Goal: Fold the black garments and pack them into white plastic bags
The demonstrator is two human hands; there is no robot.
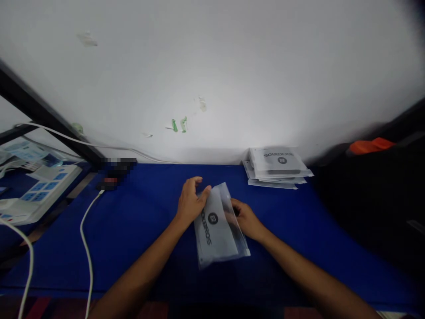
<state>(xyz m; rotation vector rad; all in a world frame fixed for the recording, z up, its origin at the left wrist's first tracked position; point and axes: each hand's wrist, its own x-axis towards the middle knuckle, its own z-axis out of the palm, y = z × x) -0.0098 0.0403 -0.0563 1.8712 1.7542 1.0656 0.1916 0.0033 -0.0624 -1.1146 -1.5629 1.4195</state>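
Note:
A translucent zip bag (219,239) printed with ROCKBROS and a round logo stands tilted over the blue table in front of me. My left hand (192,201) is at its upper left edge, thumb against the plastic and fingers curled at the far side. At the bag's right, zipper side is my right hand (245,219), its fingers bent and partly showing through the clear plastic. Between those fingers is a small dark patch I cannot make out. Whether the fingertips are inside the bag or behind it is hidden.
Similar printed bags lie in a stack (277,166) against the white wall at the back right. A dark pixelated device (114,175) with a white cable (83,235) is on the left. Beyond it sits a white power strip (43,195). A large black object (372,204) fills the right side.

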